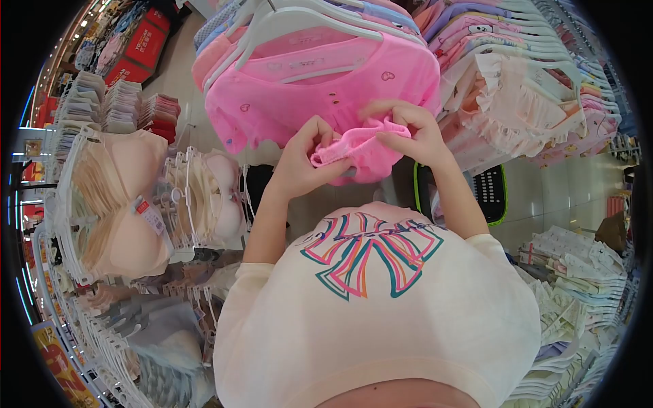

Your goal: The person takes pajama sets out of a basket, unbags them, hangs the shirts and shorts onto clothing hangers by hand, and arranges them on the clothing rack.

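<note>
A bunched pink garment with a gathered elastic waistband [371, 160] is stretched between my two hands in front of my chest. My left hand [304, 162] pinches one end of the band between thumb and fingers. At the other end my right hand [416, 136] grips the band, its fingertips partly blurred. Just beyond hangs a bright pink top [289, 102] with small heart prints and buttons, on a white hanger [296, 24]. Whether the garment in my hands is joined to that top cannot be made out.
Pale pink ruffled clothes [507, 102] hang to the right. Beige bras [132, 197] on a rack stand at the left. A black basket with a green rim [502, 217] is below on the tiled floor [537, 187]. More hanging clothes [575, 272] line the lower right.
</note>
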Demonstrator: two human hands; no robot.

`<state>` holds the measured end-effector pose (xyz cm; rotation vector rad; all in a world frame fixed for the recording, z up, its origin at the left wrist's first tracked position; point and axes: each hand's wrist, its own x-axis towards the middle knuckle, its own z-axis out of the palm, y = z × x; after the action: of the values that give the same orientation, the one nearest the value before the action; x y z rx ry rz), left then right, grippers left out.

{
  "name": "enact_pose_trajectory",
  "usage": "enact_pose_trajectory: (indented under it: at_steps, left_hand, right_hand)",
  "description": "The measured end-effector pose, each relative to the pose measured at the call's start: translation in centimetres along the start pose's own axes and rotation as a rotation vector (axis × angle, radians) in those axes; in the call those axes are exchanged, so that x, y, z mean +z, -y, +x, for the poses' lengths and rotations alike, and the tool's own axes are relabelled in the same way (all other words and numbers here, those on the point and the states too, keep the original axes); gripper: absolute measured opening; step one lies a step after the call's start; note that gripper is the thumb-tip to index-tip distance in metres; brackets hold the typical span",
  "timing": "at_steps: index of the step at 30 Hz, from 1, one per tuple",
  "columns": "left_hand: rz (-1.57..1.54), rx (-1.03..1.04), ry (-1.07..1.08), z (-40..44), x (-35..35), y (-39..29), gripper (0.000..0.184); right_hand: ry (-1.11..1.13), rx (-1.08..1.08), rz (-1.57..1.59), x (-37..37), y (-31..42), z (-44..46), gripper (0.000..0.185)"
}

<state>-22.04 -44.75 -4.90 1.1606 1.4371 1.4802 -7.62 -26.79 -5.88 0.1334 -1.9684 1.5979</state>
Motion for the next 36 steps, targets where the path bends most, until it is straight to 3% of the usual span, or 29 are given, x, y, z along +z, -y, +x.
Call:
enact_pose_trajectory:
  at_steps: [3,6,9,10,13,16,19,25,28,31,32,36]
  left_hand:
    - [-0.038,0.008,0.083,0.4,-0.5,-0.7,0.034]
    - [0.041,-0.014,0.185,1.1,-2.7,-1.2,0.037]
    - [0.222,-0.043,0.201,0.9,-5.3,-1.1,0.040]
    - [0.294,-0.129,0.191,0.8,-5.6,-1.4,0.033]
    - [0.534,-0.185,0.111,1.1,-6.1,-3.0,0.025]
    - [0.677,-0.097,0.030,1.5,-6.4,-4.2,0.021]
    - [0.664,-0.093,-0.002,1.7,-7.2,-4.7,0.019]
    - [0.640,-0.065,-0.112,1.6,-9.5,-5.8,0.021]
    - [0.570,0.089,-0.134,2.2,-10.1,-6.3,0.021]
    - [0.555,0.071,-0.120,2.5,-11.5,-7.0,0.022]
    - [0.529,0.108,-0.103,2.5,-11.5,-7.5,0.021]
    - [0.587,0.241,-0.074,3.5,-12.0,-9.1,0.018]
  right_hand:
    - [0.112,0.291,0.004,-1.1,-0.4,-0.1,0.026]
    - [0.026,0.245,0.076,-1.8,-0.2,0.4,0.023]
    - [-0.001,0.149,-0.036,-3.7,-0.2,1.2,0.037]
    - [0.050,0.255,-0.071,-4.5,0.5,1.3,0.037]
    - [0.179,0.194,-0.504,-5.2,2.1,2.1,0.026]
    - [0.300,0.056,-0.691,-6.5,2.5,3.0,0.020]
    - [0.287,0.055,-0.769,-7.4,3.2,3.8,0.019]
    - [0.133,0.165,-0.715,-9.8,3.1,4.5,0.018]
    - [0.170,-0.088,-0.641,-10.7,3.1,5.8,0.021]
    - [0.144,-0.098,-0.444,-10.5,4.7,7.0,0.016]
    - [0.190,0.013,-0.277,-11.4,5.2,7.4,0.018]
    - [0.074,0.005,-0.102,-11.5,7.5,8.9,0.014]
